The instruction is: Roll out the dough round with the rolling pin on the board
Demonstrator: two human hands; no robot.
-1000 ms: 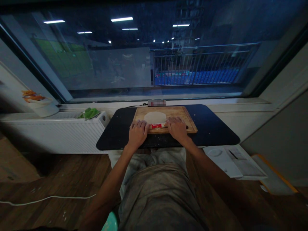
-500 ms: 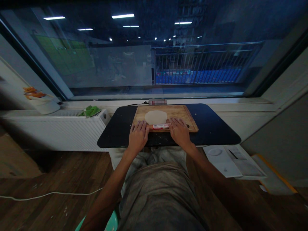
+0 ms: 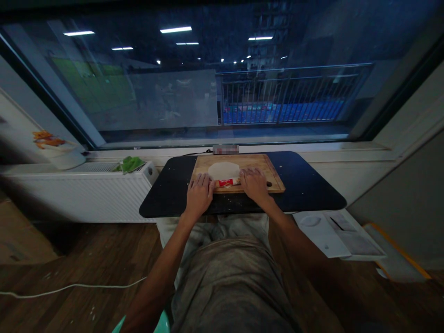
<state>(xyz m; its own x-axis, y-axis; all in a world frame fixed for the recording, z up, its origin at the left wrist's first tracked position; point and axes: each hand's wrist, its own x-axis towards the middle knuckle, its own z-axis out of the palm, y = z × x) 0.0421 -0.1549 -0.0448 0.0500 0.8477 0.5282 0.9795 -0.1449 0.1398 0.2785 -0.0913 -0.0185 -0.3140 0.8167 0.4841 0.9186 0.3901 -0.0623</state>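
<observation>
A flat round of pale dough (image 3: 224, 170) lies on a wooden cutting board (image 3: 274, 178). Along its near edge rests a wooden rolling pin (image 3: 227, 183) with a red and white label around its middle. My left hand (image 3: 200, 189) covers the pin's left end, its fingers bent over it. Over the right end lies my right hand (image 3: 255, 185), slightly farther forward than the left. Both palms hide the pin's ends. The near edge of the dough touches or sits just beside the pin; I cannot tell which.
The board sits on a black table (image 3: 312, 194) dotted with pale crumbs, below a large window (image 3: 173, 92). To the left stands a white radiator (image 3: 86, 194) with a green cloth (image 3: 130, 164) on it. An opened white box (image 3: 340, 233) is at the lower right.
The rolling pin has turned, so the red part of its label now faces up. My right hand has shifted slightly left. The whole view has tipped a little.
</observation>
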